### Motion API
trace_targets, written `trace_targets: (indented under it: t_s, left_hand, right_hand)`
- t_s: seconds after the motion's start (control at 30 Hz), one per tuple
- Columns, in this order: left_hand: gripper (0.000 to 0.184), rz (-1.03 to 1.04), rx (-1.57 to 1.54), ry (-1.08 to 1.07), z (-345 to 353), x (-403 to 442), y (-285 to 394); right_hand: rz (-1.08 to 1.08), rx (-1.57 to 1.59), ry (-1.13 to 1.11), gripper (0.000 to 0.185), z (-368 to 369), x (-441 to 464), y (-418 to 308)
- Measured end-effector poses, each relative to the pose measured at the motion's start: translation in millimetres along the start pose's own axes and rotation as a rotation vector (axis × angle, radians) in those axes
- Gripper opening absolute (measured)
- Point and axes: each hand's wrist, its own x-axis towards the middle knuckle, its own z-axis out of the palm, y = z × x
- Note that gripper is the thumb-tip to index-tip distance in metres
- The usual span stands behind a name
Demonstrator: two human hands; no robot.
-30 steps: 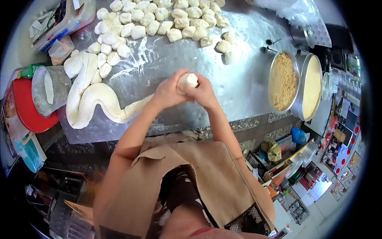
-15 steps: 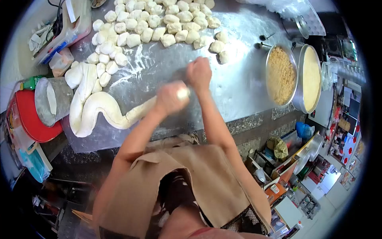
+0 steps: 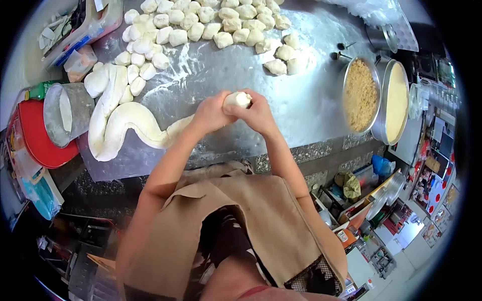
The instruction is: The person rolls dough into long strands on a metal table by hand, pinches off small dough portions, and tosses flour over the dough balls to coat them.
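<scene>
A long rope of dough [image 3: 133,116] snakes across the left of the metal table, and its right end pokes out of my hands. Near that end, my left hand [image 3: 213,111] is wrapped round the rope. My right hand [image 3: 257,113] grips the protruding tip from the other side, thumb across it. Both hands meet just above the table near its front edge. Beyond them, many dough pieces [image 3: 198,31] cover the back of the table, and a small group of dough pieces [image 3: 284,54] lies at their right end.
On the right stand a round pan of crumbly brown filling [image 3: 360,95] and a pan of pale yellow contents [image 3: 392,103]. A metal container [image 3: 75,113] lies tilted at the left, beside a red lid-like object [image 3: 42,135]. Flour streaks the metal table [image 3: 201,70].
My right hand has come back from the dough pieces to the rope's end beside my left hand. Another piece now lies in the small group at the right. The view has shifted slightly.
</scene>
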Motion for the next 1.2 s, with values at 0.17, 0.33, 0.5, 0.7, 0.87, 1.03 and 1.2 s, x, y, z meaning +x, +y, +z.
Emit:
trace_targets:
  t_s: [0.17,0.33,0.5,0.7,0.87,1.03,1.2]
  left_hand:
    - [0.035,0.029,-0.019,0.022,5.2,2.9,-6.8]
    - [0.024,0.145,0.075,0.164,7.9,0.2,-6.2]
    - [0.021,0.113,-0.131,0.164,3.3,-19.4,7.9]
    - [0.029,0.226,-0.408,0.14,1.8,-2.9,-13.0]
    - [0.045,0.179,-0.364,0.073,-6.1,-17.9,-25.5]
    - [0.04,0.139,-0.04,0.011,-5.1,-9.2,-31.2]
    - [0.033,0.133,-0.007,0.11,-9.1,-17.6,-24.2]
  right_hand:
    - [-0.623,-0.715,0.442,0.028,24.4,1.4,-9.1]
    - [-0.726,-0.721,0.43,0.022,18.5,38.0,27.5]
    - [-0.614,-0.906,0.73,0.05,-13.8,98.8,11.9]
    - [-0.334,-0.5,-0.086,0.056,7.4,7.5,46.7]
    - [-0.001,0.053,-0.006,0.034,18.7,4.9,13.4]
    - [-0.435,-0.609,0.267,0.031,31.8,0.7,0.2]
    - [-0.618,-0.719,0.414,0.02,56.1,2.0,3.7]
